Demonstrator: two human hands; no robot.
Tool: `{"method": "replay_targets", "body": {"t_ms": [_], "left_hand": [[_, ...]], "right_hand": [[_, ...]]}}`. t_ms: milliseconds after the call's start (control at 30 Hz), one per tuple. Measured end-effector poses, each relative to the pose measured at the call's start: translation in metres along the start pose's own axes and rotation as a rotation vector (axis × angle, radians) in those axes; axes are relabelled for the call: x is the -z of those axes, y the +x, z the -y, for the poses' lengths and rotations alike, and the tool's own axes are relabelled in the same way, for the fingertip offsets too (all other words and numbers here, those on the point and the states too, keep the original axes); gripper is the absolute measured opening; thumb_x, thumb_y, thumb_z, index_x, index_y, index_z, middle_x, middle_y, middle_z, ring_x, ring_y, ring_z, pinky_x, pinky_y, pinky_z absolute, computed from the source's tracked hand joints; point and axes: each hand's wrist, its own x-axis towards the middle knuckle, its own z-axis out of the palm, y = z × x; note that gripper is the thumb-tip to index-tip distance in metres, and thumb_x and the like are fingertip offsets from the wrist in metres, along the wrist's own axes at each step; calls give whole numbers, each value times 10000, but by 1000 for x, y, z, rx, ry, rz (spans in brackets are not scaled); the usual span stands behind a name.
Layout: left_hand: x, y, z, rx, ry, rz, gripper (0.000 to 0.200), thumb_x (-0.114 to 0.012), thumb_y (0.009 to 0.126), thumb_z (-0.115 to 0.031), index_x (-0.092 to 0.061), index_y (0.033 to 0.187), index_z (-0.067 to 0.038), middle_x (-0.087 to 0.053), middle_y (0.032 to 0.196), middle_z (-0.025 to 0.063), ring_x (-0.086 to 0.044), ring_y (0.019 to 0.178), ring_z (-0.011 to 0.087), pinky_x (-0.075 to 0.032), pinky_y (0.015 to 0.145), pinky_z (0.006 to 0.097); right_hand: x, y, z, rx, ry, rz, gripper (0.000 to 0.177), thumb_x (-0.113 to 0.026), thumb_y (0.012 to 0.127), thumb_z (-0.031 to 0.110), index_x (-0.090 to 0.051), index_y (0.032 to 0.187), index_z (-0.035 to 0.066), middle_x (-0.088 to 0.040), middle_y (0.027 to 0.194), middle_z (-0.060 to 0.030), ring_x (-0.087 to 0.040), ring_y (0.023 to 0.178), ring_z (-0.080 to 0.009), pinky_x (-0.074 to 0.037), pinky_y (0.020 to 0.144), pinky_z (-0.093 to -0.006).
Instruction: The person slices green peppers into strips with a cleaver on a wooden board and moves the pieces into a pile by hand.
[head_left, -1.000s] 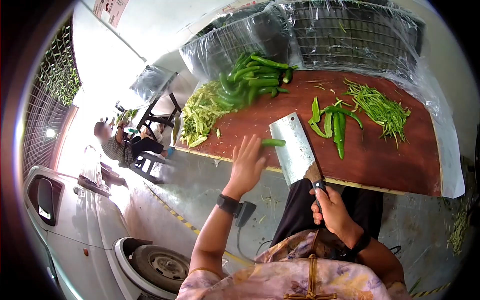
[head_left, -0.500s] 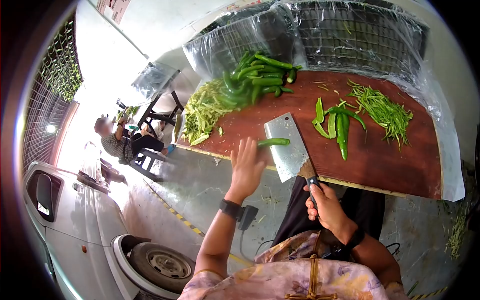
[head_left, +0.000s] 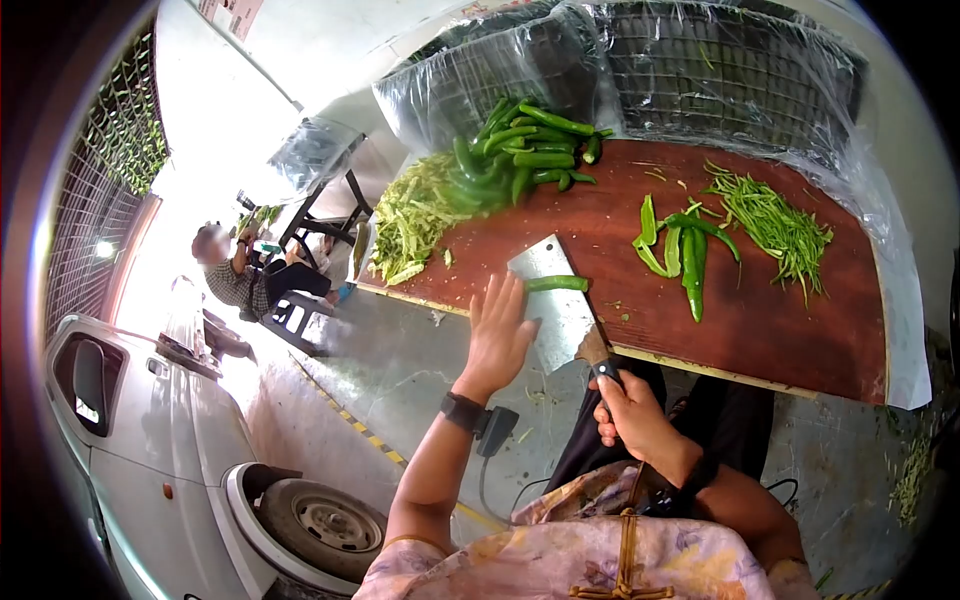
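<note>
My right hand (head_left: 632, 410) is wrapped round the black handle of a cleaver (head_left: 560, 322), whose broad blade lies flat and points away from me over the board's near edge. A green chili pepper (head_left: 558, 284) shows across the blade. Its left end meets the fingers of my left hand (head_left: 497, 330), which are stretched out flat beside the blade, palm down. Right of the cleaver, split and whole green peppers (head_left: 692, 262) lie on the reddish-brown board (head_left: 790, 345).
Whole green peppers (head_left: 545, 135) are heaped at the back, beside pale green shreds (head_left: 412, 225). Thin green strips (head_left: 775, 230) lie at the right. Plastic-covered crates (head_left: 730, 75) stand behind the board. Left are a seated person (head_left: 238, 275) and a white vehicle (head_left: 165, 450).
The cleaver and my right hand have moved left, and the blade has turned to lean further left. My left hand stays at the pepper's end. The view has shifted slightly.
</note>
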Motion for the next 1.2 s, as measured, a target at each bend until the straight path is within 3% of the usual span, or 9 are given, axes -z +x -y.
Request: {"method": "replay_targets", "body": {"t_ms": [267,733,933,1000,1033,1100,1133,1200], "left_hand": [[-14,-27,14,20,-38,-106,676,-425,976,-308,-204,1537,-3,-215,1595,216,-133,1504,347,-28,1195,528],[-1,-17,11,77,-116,-10,692,-394,988,-373,-187,1547,-21,-188,1610,197,-85,1513,336,25,1184,548],[6,-9,12,67,-90,15,689,-411,983,-376,-208,1537,-20,-181,1611,197,-61,1516,338,8,1179,566],[5,-4,11,64,-70,-90,589,-466,963,-320,-375,1468,-31,-354,1529,214,-199,1477,366,-113,1175,545],[4,0,13,66,-67,-99,589,-466,963,-320,-375,1468,-31,-354,1529,214,-199,1477,366,-113,1175,545],[4,9,17,46,-32,-257,429,-560,904,-195,-563,1306,-45,-584,1275,195,-474,1245,375,-319,1066,505],[5,13,16,59,-29,-269,429,-560,904,-195,-563,1306,-45,-584,1275,195,-474,1245,375,-319,1066,505],[3,22,13,43,-109,-360,312,-616,828,-80,-649,1137,-51,-640,1005,145,-559,945,340,-426,885,467]], "right_hand": [[8,-1,4,-5,64,6,259,-504,1016,299,-510,1100,54,-433,669,2,-367,486,-71,-339,434,-236],[-2,0,11,-106,4,99,248,-445,1051,290,-487,1091,49,-455,653,-10,-397,483,-86,-372,459,-257],[-12,10,10,-59,-30,39,237,-454,1048,284,-483,1081,51,-457,651,-14,-388,466,-78,-361,435,-261],[-13,11,12,-54,-34,28,239,-456,1047,285,-484,1082,50,-457,650,-15,-387,464,-80,-358,432,-263],[-14,13,13,-53,-36,19,241,-458,1047,286,-485,1082,49,-457,649,-16,-387,462,-82,-355,428,-264],[-11,13,10,-47,-53,10,242,-460,1046,286,-489,1081,48,-457,650,-16,-386,462,-81,-355,429,-264],[-7,13,9,-44,-65,-4,242,-463,1046,286,-492,1080,48,-456,651,-17,-385,462,-81,-356,429,-265],[-4,12,11,-39,-100,36,237,-462,1046,285,-500,1075,53,-451,644,-12,-384,466,-83,-355,430,-266]]}}
